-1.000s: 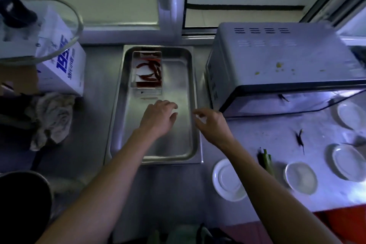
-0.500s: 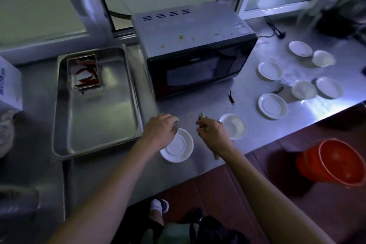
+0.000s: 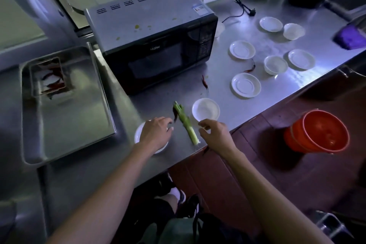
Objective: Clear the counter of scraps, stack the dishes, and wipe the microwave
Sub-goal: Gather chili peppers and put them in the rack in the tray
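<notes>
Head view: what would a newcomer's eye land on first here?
Probably the orange bucket on the floor at right, the one bright colour. Next the black microwave on the steel counter, yellow spots on its top. Then the green scallion stalk lying between the left hand and right hand.

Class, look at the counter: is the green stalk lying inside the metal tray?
No. The green stalk lies on the bare counter between the two hands, well apart from the metal tray.
</notes>
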Available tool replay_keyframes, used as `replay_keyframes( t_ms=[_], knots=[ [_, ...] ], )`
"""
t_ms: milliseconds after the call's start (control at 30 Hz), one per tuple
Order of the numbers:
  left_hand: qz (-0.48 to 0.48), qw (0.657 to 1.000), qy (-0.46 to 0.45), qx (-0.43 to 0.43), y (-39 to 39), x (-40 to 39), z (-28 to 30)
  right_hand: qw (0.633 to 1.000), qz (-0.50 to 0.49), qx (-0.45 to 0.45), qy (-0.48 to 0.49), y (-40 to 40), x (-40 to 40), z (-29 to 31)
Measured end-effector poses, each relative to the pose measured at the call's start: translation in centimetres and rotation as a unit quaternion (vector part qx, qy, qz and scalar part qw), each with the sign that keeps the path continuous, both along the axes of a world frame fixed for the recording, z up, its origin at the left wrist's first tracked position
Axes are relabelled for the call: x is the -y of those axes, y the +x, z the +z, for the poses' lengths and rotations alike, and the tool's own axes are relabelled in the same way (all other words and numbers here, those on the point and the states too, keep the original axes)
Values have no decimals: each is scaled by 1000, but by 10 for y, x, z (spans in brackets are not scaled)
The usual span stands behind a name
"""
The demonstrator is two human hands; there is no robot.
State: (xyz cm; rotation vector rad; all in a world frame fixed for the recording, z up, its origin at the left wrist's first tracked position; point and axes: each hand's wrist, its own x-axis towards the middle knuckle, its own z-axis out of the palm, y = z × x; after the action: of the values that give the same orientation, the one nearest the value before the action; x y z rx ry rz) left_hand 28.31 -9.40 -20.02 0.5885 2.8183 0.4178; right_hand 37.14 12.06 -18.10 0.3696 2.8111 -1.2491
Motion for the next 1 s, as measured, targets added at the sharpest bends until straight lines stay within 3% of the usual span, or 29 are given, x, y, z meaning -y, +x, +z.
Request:
replay_keyframes(
  t_ms=[433,700,1000],
  knots=[
    [82,996,33,6,-60,-20,-47,999,14,26,23,-73,-11,-26],
    [120,992,23,37,-70,-34,-67,999,25,-19,24,-111,-13,-28],
    [149,987,-35,47,-77,-41,-75,998,42,54,1,-139,-40,-46]
  ],
)
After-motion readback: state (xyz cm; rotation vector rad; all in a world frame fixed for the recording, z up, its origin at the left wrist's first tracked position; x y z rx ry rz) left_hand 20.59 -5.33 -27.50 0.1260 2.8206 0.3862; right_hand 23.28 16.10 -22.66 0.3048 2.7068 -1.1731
